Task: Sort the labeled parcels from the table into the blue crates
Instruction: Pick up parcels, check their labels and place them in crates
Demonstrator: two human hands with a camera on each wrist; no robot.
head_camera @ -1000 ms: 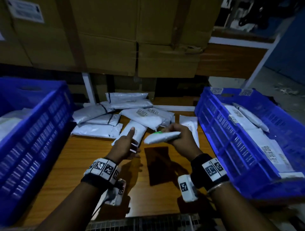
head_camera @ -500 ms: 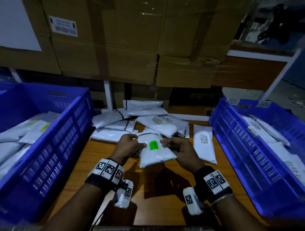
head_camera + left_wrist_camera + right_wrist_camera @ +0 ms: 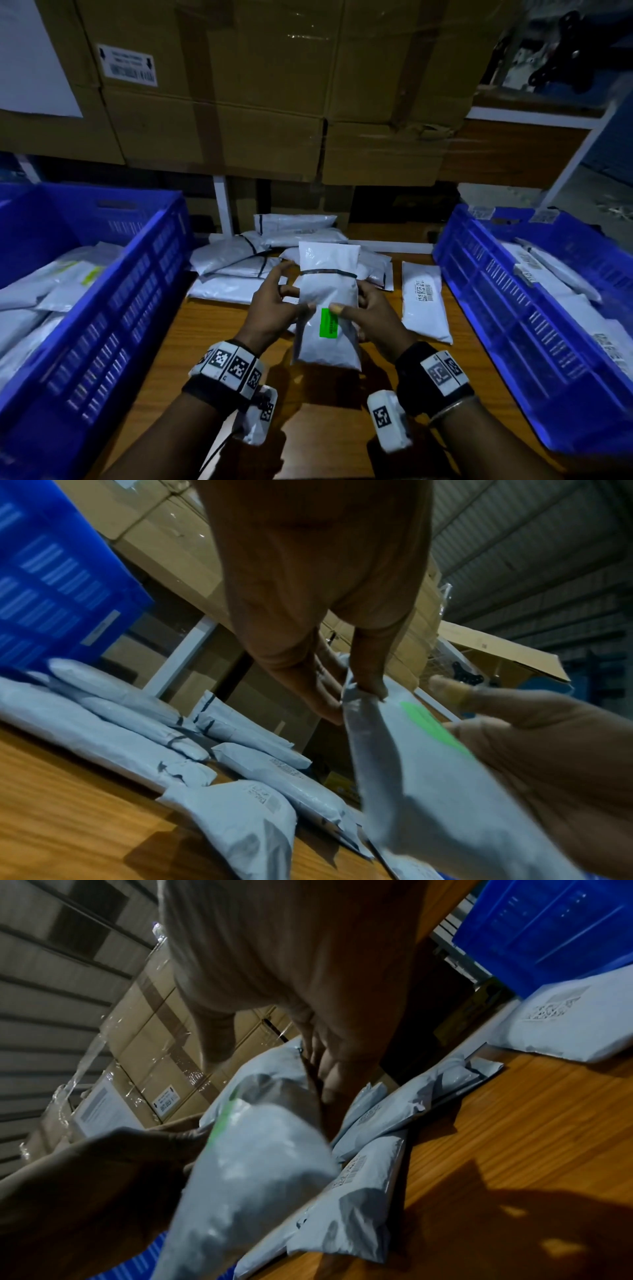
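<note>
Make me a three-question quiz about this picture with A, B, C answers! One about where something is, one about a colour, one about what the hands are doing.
1. Where is the white plastic parcel with the sticker?
A. in the left crate
B. held above the wooden table
C. on the floor

2. What colour is its sticker?
A. green
B. red
C. yellow

3. What holds it?
A. nothing
B. only one hand
C. left hand and right hand

Answers: B, it is lifted between the hands; A, bright green; C, both thumbs press its front.
</note>
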